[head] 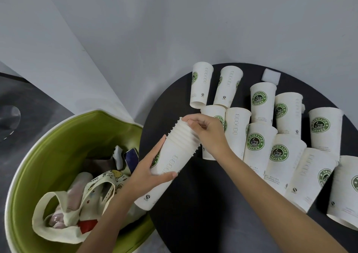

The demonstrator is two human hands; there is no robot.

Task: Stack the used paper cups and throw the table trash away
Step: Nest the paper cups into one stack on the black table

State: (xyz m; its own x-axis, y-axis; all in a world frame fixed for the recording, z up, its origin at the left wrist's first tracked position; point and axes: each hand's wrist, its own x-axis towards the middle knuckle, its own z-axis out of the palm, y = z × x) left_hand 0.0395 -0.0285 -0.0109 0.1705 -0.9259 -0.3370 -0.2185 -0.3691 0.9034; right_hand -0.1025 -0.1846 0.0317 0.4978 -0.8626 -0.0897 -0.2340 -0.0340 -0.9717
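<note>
Above the round black table (186, 204) edge, we hold the tilted cup stack (170, 155): left hand (149, 172) closed around its body, right hand (207, 130) pinching its rims. Loose cups (263, 103) stand behind, beside the green bin (58, 140).

Behind the right-hand fingers (190, 122) the top rim of the stack of cups (170, 159) is covered, and the cup (212, 117) just beyond them shows only its upper wall and part of its green logo. Under the left-hand fingers (166, 176) most of the stack's logo is hidden, with only a green sliver showing beside the palm. Far to the right of both sets of fingers, the last cup (348, 190) is cut by the picture's edge, as is the black bench (193, 204) lower down; small print on the cups is too fine to read.
</note>
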